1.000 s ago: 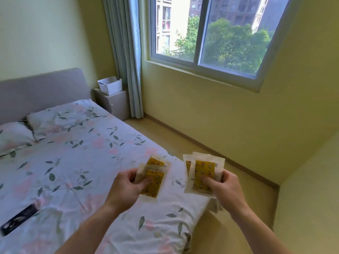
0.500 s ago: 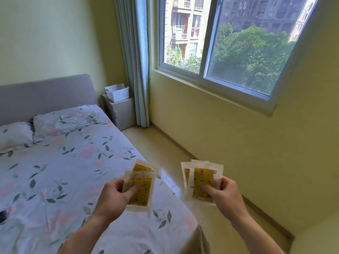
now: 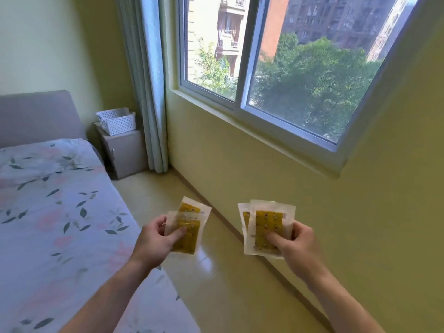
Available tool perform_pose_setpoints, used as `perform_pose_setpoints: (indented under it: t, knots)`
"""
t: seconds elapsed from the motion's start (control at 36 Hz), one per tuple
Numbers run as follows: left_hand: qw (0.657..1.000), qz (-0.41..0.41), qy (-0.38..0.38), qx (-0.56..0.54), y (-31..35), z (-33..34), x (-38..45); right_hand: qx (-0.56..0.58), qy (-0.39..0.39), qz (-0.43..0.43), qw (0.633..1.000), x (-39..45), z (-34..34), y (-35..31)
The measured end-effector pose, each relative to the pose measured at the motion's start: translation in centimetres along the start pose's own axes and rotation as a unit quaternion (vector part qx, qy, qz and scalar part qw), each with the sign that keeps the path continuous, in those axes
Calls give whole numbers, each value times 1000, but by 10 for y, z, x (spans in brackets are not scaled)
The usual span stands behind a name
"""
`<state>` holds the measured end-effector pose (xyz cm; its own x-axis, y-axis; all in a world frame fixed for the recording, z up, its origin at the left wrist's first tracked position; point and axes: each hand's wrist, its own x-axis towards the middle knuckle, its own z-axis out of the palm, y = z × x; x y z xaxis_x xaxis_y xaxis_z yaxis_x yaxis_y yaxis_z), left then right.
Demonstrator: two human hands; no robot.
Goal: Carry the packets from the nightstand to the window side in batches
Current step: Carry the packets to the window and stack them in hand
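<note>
while each hand (image 3: 153, 241) (image 3: 296, 243) pinches its packets (image 3: 188, 227) (image 3: 266, 227), keep thumbs firm until reaching the window sill (image 3: 252, 131) at frame centre

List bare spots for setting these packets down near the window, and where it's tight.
Free: the floor strip between the bed and the wall under the window; the sill ledge shows bare. Tight: the nightstand top, mostly covered by the white basket. Both the left hand and the right hand hold packets.
</note>
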<state>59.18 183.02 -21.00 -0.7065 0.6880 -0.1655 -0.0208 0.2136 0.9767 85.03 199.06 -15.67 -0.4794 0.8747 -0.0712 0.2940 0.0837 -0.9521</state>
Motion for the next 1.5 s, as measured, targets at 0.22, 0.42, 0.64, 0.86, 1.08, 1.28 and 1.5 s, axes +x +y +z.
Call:
perform_pose_setpoints:
  t: [0.22, 0.42, 0.64, 0.86, 1.08, 1.28, 1.5]
  knots:
    - [998, 54, -15, 10, 51, 76, 92, 39, -18, 5, 999, 130, -21, -7]
    - [995, 26, 95, -8, 55, 86, 183, 14, -91, -1, 996, 264, 2, -10]
    - [958, -74, 226, -162, 53, 90, 276, 43, -179, 22, 983, 403, 44, -19]
    - [912, -93, 353, -186, 62, 59, 302, 38, -297, -14, 954, 518, 133, -50]
    - [865, -70, 442, -227, 71, -3, 341, 46, -388, -55, 919, 572, 247, -92]
    - [859, -74, 433, -263, 68, -66, 446, 30, -389, -75, 918, 651, 328, -122]
    - [889, -65, 387, -235, 95, -153, 606, 16, -339, -83, 937, 765, 407, -162]
